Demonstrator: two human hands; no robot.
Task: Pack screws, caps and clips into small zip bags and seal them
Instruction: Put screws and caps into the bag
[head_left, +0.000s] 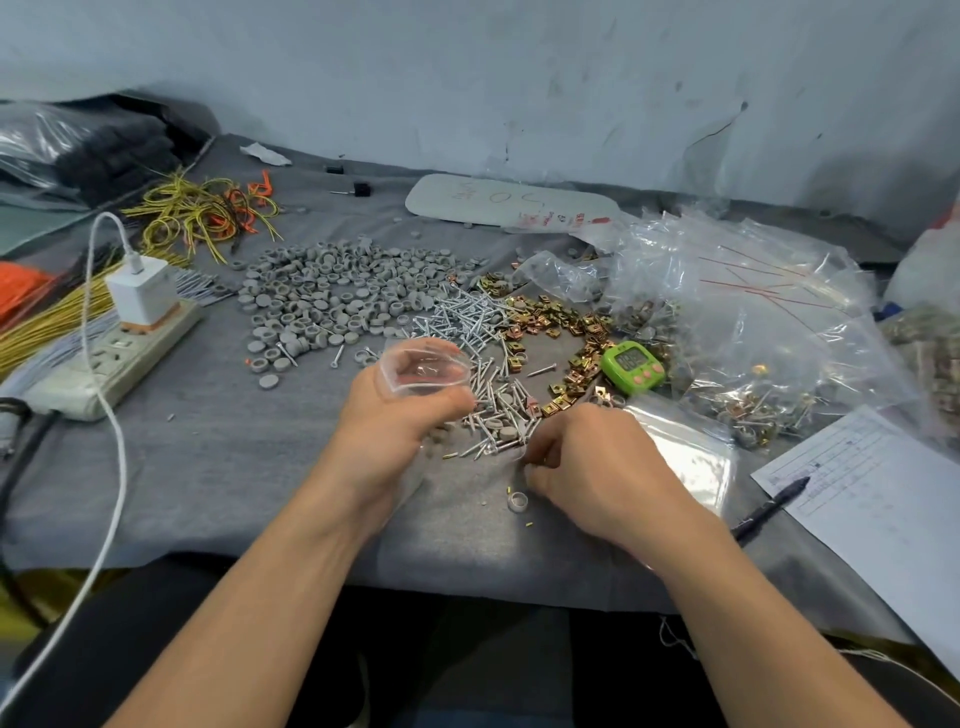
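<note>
My left hand (400, 415) holds a small clear zip bag (423, 366) with its mouth held open, above the grey cloth. Just right of it, my right hand (576, 462) rests on the cloth with fingers curled at the near edge of the silver screw pile (478, 353); what the fingers pinch is hidden. Grey round caps (332, 301) spread across the cloth to the left of the screws. Gold and copper clips (561, 332) curve around the right side. One cap (518, 501) lies alone beside my right hand.
A green timer (632, 366) sits among the clips. A stack of empty zip bags (691, 457) lies right of my right hand, and filled bags (753, 332) pile behind. A paper form (893, 499) with a pen (771, 506) lies at right. A power strip (109, 358) and wires occupy the left.
</note>
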